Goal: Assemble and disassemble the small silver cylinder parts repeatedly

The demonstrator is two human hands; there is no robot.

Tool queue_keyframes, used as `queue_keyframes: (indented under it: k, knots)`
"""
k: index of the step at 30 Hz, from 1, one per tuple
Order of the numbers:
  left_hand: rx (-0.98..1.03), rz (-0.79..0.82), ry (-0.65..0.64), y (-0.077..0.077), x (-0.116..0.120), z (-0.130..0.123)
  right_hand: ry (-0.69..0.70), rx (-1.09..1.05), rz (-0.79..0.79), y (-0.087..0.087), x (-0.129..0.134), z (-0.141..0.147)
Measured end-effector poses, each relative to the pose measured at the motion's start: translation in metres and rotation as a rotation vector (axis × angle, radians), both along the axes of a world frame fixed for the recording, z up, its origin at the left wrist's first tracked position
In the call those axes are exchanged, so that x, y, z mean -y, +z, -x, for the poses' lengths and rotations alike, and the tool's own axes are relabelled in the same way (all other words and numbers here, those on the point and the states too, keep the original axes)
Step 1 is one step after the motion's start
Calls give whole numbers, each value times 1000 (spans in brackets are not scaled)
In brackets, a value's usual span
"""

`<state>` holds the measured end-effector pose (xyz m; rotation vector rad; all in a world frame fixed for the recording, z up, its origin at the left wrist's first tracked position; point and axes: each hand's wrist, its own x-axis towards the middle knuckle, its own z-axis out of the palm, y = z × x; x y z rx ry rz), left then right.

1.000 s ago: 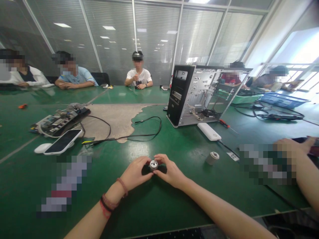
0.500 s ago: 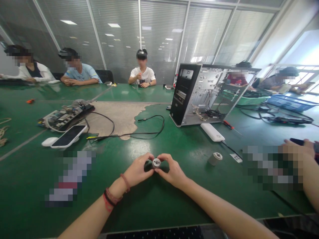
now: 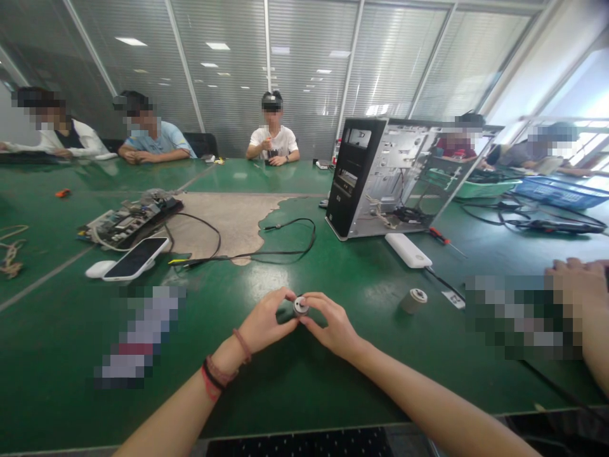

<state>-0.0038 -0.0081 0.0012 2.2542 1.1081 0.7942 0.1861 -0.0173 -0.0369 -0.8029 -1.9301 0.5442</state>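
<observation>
A small cylindrical electric motor (image 3: 299, 309), silvery with dark spots on its round end, is held upright in front of me. My left hand (image 3: 265, 322) pinches it from the left between thumb and fingers. From the right, my right hand (image 3: 332, 325) grips it too, a fingertip lying over the edge of the top face. Part of the motor's side is hidden by the fingers. A second, similar motor (image 3: 413, 301) stands on the green table (image 3: 361, 393) to the right of my hands.
Beyond my hands stands an opened computer case (image 3: 346, 181), with a white power bank (image 3: 408, 251) and a screwdriver (image 3: 442, 236) beside it. To the left lie a phone (image 3: 136, 259), a circuit assembly (image 3: 128, 222) and a black cable (image 3: 266, 254). Another person's hand (image 3: 573, 289) is at right.
My right fingers have shifted from the motor's side onto its top edge, covering part of the round face. The left hand keeps its hold. The view has shifted slightly.
</observation>
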Motion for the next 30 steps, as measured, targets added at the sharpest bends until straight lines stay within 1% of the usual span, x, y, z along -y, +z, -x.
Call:
queue_keyframes:
  k: [2,4,6,10,13,15,20,25,30]
  knots:
    - [3,4,-3,3,0,1,5,-103,133,1,2,3]
    - [6,18,-17,6,0,2,31,-260,330,2,2,5]
    - [10,36,-31,7,0,3,88,-421,531,4,2,8]
    - [27,54,-57,5,-2,5,203,-677,887,6,0,11]
    - [41,62,-74,3,-4,5,228,-832,1103,4,-2,10]
    - [39,73,-77,2,-4,4,235,-891,1182,3,-3,8]
    - [29,103,-88,2,-4,2,240,-967,1281,-2,-6,4]
    - [19,121,-96,3,-4,2,255,-999,1361,-3,-7,2]
    - [17,123,-123,2,-4,2,274,-1014,1405,0,-7,1]
